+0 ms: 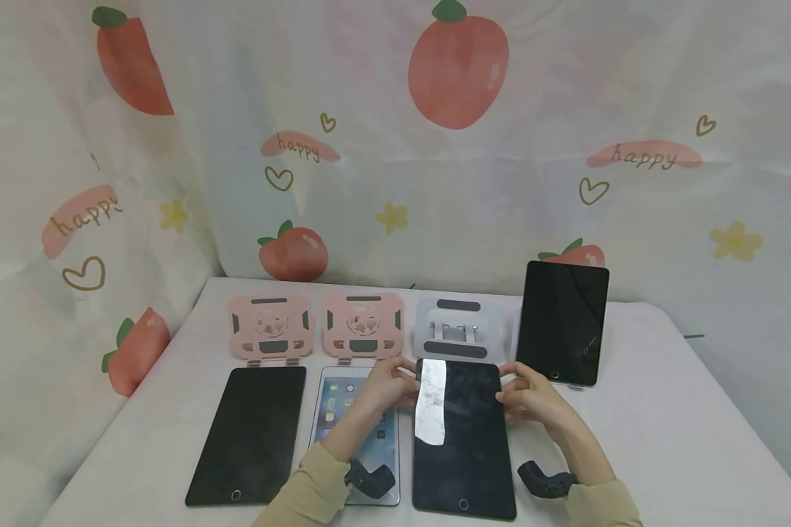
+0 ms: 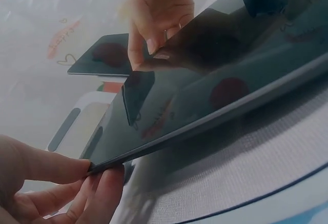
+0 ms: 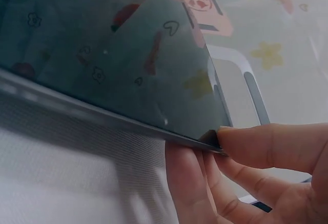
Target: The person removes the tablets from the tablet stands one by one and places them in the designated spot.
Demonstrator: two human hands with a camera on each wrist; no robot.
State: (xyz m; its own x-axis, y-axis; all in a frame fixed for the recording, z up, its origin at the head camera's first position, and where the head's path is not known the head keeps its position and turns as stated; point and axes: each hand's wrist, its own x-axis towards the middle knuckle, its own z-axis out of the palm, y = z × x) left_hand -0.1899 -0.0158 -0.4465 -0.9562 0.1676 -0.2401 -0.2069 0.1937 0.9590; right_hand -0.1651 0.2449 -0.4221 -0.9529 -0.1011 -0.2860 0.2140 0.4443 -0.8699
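The tablet [image 1: 463, 439] has a glossy glass face that mirrors light and the printed cloth backdrop [image 1: 501, 183]; its edge looks smooth and matt. The counter [image 1: 666, 410] wears a finely woven white cloth. The grey stand [image 1: 458, 331] looks like matt metal, the pink stands [image 1: 270, 327] like matt plastic.

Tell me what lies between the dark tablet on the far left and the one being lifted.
In the head view, a lit tablet lies flat between the far-left dark tablet and the lifted tablet, partly under the left hand.
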